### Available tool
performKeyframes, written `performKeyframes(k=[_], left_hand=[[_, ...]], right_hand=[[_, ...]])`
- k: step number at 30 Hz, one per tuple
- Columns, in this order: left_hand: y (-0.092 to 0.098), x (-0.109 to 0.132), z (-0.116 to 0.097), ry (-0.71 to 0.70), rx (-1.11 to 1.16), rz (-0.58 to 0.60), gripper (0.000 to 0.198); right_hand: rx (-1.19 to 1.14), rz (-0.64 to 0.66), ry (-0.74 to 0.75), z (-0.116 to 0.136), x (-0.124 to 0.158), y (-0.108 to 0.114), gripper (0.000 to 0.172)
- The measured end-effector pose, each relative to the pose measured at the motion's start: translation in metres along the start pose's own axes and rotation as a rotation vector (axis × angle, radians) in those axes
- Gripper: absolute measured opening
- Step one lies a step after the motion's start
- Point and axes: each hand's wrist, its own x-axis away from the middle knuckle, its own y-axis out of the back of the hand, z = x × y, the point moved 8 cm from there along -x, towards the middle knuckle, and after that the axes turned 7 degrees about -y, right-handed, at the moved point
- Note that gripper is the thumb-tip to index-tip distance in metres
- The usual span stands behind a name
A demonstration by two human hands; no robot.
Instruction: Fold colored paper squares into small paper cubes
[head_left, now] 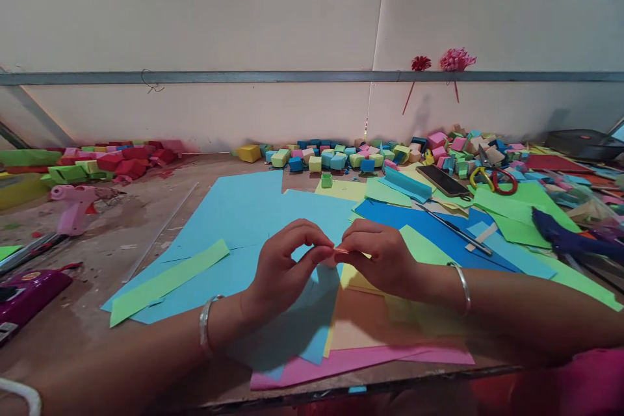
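Over the middle of the table, my left hand and my right hand meet fingertip to fingertip. Both pinch a small piece of peach-coloured paper; most of it is hidden by my fingers, so its exact shape is unclear. Beneath my hands lie large light blue sheets, with peach paper and pink paper closer to the front edge. A light green strip rests on the blue sheet left of my left hand. Dark blue paper lies just beyond my right hand.
Small folded paper cubes line the back wall. On the left are a pink glue gun and a purple device. To the right lie a pen, a phone, scissors and a dark blue-handled tool.
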Motion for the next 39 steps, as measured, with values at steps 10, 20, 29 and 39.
performKeyframes(k=[10, 20, 29, 39], left_hand=[[-0.001, 0.000, 0.016, 0.135, 0.028, -0.005, 0.014], [-0.021, 0.014, 0.055, 0.559, 0.276, 0.057, 0.032], [-0.021, 0.020, 0.073, 0.673, 0.291, 0.041, 0.029], [-0.024, 0.012, 0.064, 0.358, -0.356, 0.381, 0.012]], right_hand=[[-0.165, 0.009, -0.324, -0.022, 0.000, 0.007, 0.032], [-0.501, -0.091, -0.733, -0.069, 0.007, 0.001, 0.027], [-0.454, -0.055, -0.820, -0.098, 0.000, 0.007, 0.017], [0.170, 0.197, -0.676, -0.113, 0.004, -0.007, 0.016]])
